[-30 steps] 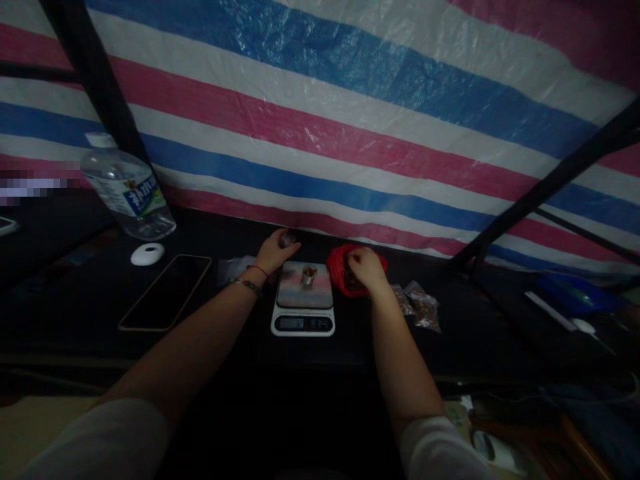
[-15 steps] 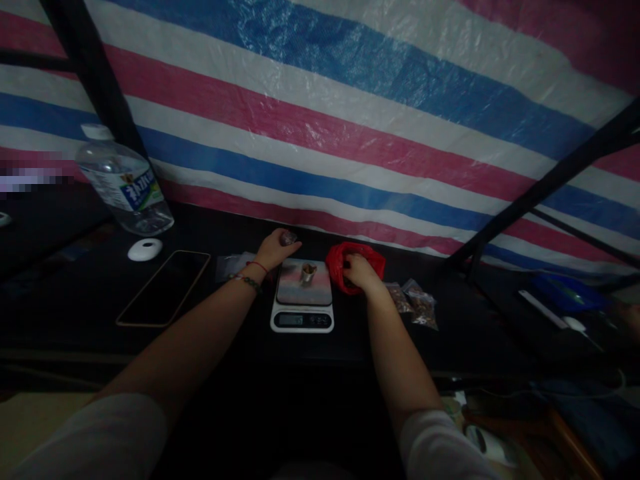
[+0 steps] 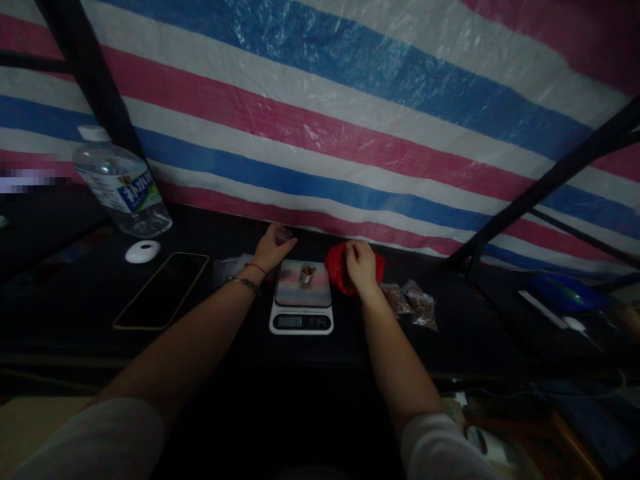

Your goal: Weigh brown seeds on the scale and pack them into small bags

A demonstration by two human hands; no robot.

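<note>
My left hand (image 3: pixel 273 248), beyond the back left corner of a white digital kitchen scale (image 3: pixel 301 322), is closed around a small, shiny, dark reddish bundle (image 3: pixel 283 235); its exact kind is unclear. On the scale's plate stands a small metallic cup (image 3: pixel 307 274) with brownish contents at its top. To the right of the scale lies an open red plastic bag (image 3: pixel 337 270) with dark contents. Over its mouth is my right hand (image 3: pixel 361 263), fingers bent and pressed together; anything in them is hidden.
Small clear bags of brown pieces (image 3: pixel 423 312) lie right of the red bag. Flat clear plastic bags (image 3: pixel 231 268) lie by my left wrist. Farther left are a phone (image 3: pixel 163 291), a white oval case (image 3: pixel 143 251) and a large water bottle (image 3: pixel 123 183). A striped sheet hangs behind.
My right hand has lifted from inside the red bag to above its mouth, fingers drawn together. My left hand keeps its grip on the bundle, shifted slightly. The cup stays on the scale.
</note>
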